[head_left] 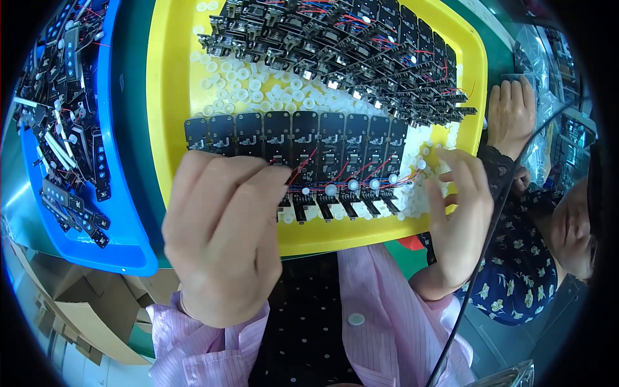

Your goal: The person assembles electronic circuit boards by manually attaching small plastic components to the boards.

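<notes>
A row of black circuit boards [306, 151] stands side by side along the near part of a yellow tray [169, 58]. Thin red and blue wires run from them, with small round white parts [353, 185] at their near ends. Over the left end of the row is my left hand [222, 238], fingers curled in and closed; whatever they may pinch is hidden. My right hand [463, 216] hovers at the tray's right side, thumb and fingers apart. Near its fingertips are loose translucent white caps [422, 165], and nothing shows between the fingers.
Behind the row lie dense stacks of similar boards [335, 48] and many scattered white caps [284, 97]. A blue bin [122, 213] full of black boards and wires stands left. Cardboard boxes [97, 303] sit lower left. On the right, a co-worker's hand [511, 116] rests beside the tray.
</notes>
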